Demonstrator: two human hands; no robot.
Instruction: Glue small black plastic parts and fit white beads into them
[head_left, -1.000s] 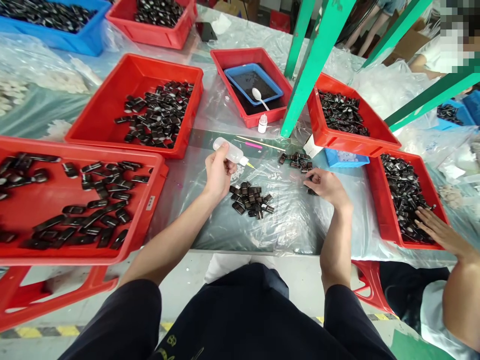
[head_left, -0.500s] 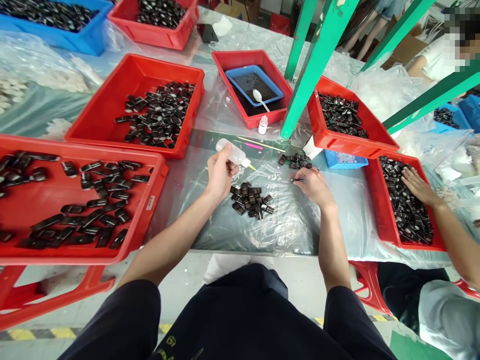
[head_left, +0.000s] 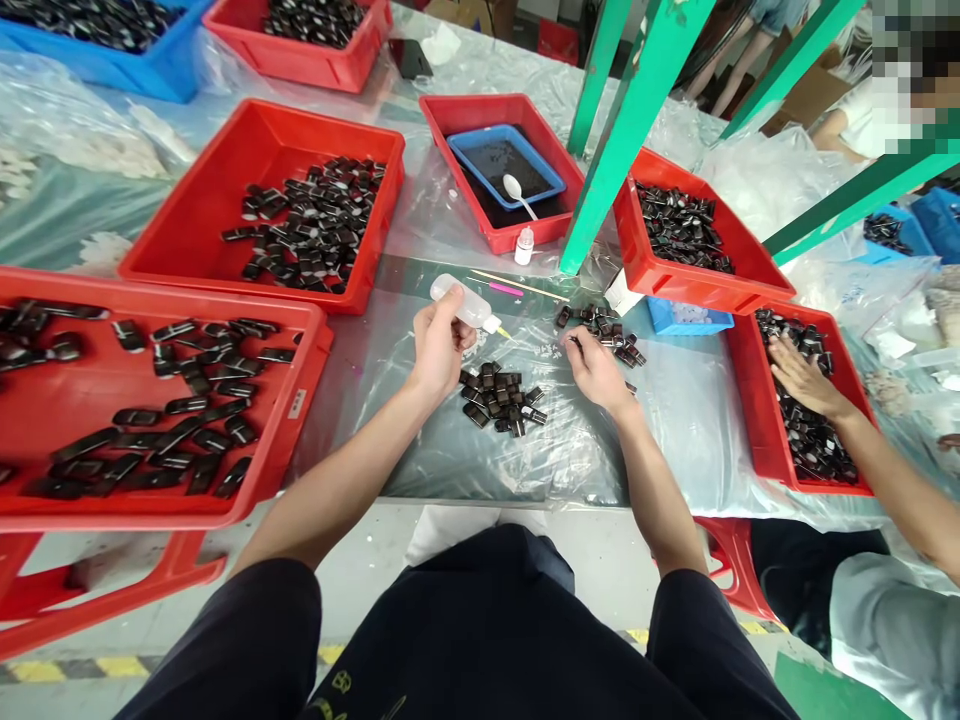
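My left hand (head_left: 437, 345) is wrapped round a translucent squeeze bottle (head_left: 463, 303), tilted with its yellow needle tip pointing down to the right. Below that tip lies a pile of small glossy black parts (head_left: 501, 397) on the plastic-covered table. My right hand (head_left: 596, 368) has thumb and fingers pinched together beside tiny white pieces (head_left: 549, 350); what is between the fingertips, if anything, is too small to make out. Just behind it sits a second group of black parts (head_left: 600, 322). One dark piece (head_left: 631, 387) shows beside my right wrist.
Red bins of black parts stand left (head_left: 300, 400), behind (head_left: 247, 130) and right (head_left: 705, 285). A green post (head_left: 600, 160) rises beyond my hands, near a small white bottle (head_left: 524, 246) and thin sticks (head_left: 517, 287). A co-worker's hand (head_left: 802, 378) rests in the right bin.
My right hand has moved left to the tiny white pieces; the dark part seen at its fingertips no longer shows there. My left hand stays put. The co-worker's hand has shifted left.
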